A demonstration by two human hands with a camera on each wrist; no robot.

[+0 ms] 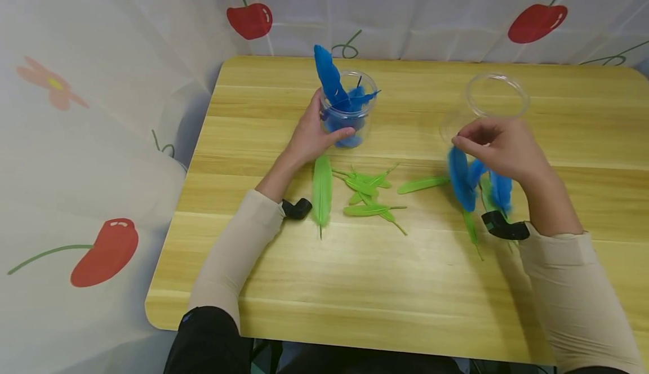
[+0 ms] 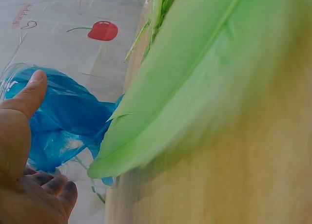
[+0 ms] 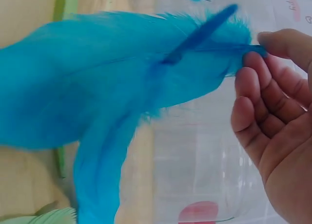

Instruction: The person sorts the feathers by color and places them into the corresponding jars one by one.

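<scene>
My left hand [image 1: 313, 133] holds a clear plastic cup [image 1: 366, 118] near the back of the table, its thumb across the front. Several blue feathers [image 1: 330, 75] fill this cup, one standing tall above the rim. At the right, my right hand [image 1: 509, 146] pinches a blue feather [image 1: 460, 179] by its quill between thumb and forefinger, the vane hanging downward. Beside and partly behind it in the head view is another blue feather [image 1: 501, 191]. The right wrist view shows the pinched feather [image 3: 97, 73] crossing over a second blue one [image 3: 102, 170].
A second clear cup [image 1: 525, 101] stands behind my right hand. Several green feathers [image 1: 366, 210] lie mid-table, with a longer one [image 1: 322, 188] beside my left wrist and another [image 1: 422, 185] left of the right hand. A white cherry-print curtain [image 1: 405, 13] hangs behind the table.
</scene>
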